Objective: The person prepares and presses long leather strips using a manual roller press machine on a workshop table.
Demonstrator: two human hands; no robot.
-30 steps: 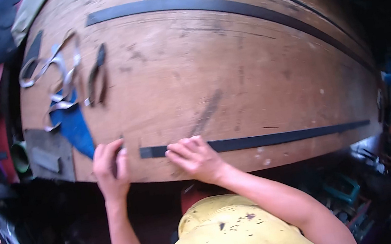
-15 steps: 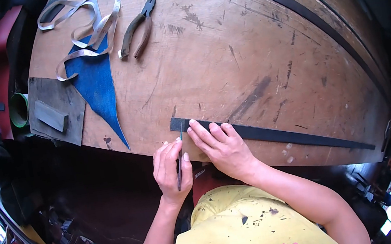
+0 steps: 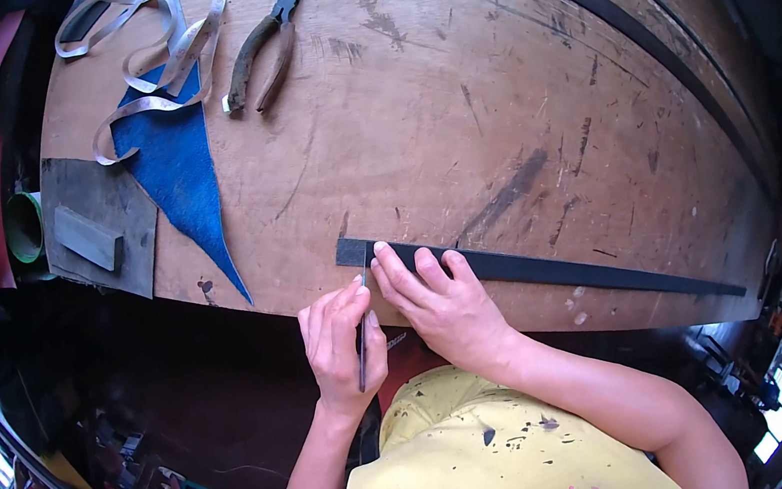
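A long black strap (image 3: 566, 266), probably leather, lies along the near edge of the worktable. My left hand (image 3: 336, 349) pinches a thin, dark-handled tool (image 3: 364, 355) with a slim metal tip. That tip meets the strap close to its left end; the tool's exact kind is hard to make out. Just to the right, my right hand (image 3: 445, 302) rests on the strap with fingers stretched and apart, the fingertips pressing it against the wood.
Pliers (image 3: 265, 46) lie at the back left of the worktable (image 3: 376, 145). Beside them are a blue pointed leather piece (image 3: 172, 166) and a curled measuring tape (image 3: 153, 105). A grey block (image 3: 89, 239) sits on a dark board (image 3: 129, 218). Another black strap (image 3: 598, 6) curves along the far side.
The camera view has shifted slightly, so most table items appear a little further left. Both hands stay at the strap's left end in nearly the same pose.
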